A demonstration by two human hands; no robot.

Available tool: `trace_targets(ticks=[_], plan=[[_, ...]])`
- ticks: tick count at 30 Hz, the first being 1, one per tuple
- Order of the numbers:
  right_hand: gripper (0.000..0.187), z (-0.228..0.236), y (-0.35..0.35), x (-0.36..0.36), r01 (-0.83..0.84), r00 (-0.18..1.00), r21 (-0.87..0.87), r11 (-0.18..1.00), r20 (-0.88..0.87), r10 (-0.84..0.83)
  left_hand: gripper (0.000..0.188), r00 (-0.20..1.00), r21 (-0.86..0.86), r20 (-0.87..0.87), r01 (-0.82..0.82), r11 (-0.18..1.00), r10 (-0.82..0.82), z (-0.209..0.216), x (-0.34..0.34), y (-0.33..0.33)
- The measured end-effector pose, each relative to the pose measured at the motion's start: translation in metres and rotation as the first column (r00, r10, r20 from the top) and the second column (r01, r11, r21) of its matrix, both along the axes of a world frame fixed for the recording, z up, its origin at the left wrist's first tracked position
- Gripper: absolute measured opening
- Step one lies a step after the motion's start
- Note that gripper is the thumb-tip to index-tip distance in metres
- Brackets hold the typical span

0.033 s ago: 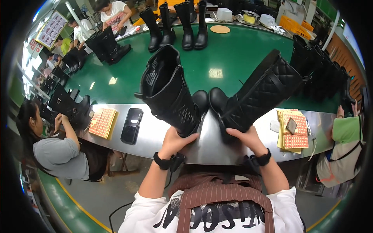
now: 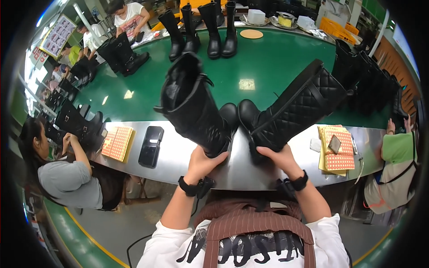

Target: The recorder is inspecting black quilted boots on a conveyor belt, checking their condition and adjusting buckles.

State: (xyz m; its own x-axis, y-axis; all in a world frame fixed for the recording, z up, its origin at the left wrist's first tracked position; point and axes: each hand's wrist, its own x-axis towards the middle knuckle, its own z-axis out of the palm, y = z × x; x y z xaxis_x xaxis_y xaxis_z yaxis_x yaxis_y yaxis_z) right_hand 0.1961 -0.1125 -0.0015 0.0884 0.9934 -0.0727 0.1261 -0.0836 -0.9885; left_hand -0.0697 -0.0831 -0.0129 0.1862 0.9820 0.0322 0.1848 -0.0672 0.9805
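Note:
I hold a pair of tall black boots at the steel edge of the table, toes close together and pointing away. My left hand [image 2: 204, 163] is closed round the heel of the left boot [image 2: 196, 114], thumb toward the middle. Its shaft leans left, with the open top facing up and slightly blurred. My right hand [image 2: 282, 159] grips the heel of the right boot [image 2: 297, 107] the same way. That one leans right and shows a quilted shaft with a strap. My fingers under both heels are hidden.
A black phone [image 2: 151, 146] and a sticker pad [image 2: 118, 142] lie to the left, more sticker sheets [image 2: 338, 156] to the right. Upright boots [image 2: 214, 35] stand on the green surface [image 2: 214, 82] beyond. Co-workers sit at left [image 2: 67, 174] and right [image 2: 395, 169].
The upper shaft of the left boot has shifted slightly, and its top is blurred. The right boot and my right hand have moved a little to the left. Both hands keep their hold.

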Motion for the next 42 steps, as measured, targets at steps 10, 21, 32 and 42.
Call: trace_targets(ticks=[10,21,32,42], plan=[[0.04,-0.007,-0.005,-0.01,-0.015,0.613,0.04,0.999,-0.789,0.041,0.045,0.631,-0.277,0.774,0.267,0.923,0.05,0.02,0.045,-0.009],[0.05,0.003,-0.017,-0.009,-0.089,0.621,0.062,0.994,-0.777,0.104,0.047,0.482,-0.252,0.876,0.444,0.86,0.008,0.026,0.052,-0.018],[0.04,0.009,-0.016,0.001,-0.081,0.717,0.122,0.989,-0.683,0.143,0.045,0.552,-0.226,0.833,0.41,0.884,-0.043,0.032,0.048,-0.013],[0.081,0.033,0.022,0.031,-0.131,0.896,0.421,0.897,-0.338,0.29,0.029,0.854,-0.068,0.481,0.263,0.962,-0.199,-0.045,-0.008,-0.015]])
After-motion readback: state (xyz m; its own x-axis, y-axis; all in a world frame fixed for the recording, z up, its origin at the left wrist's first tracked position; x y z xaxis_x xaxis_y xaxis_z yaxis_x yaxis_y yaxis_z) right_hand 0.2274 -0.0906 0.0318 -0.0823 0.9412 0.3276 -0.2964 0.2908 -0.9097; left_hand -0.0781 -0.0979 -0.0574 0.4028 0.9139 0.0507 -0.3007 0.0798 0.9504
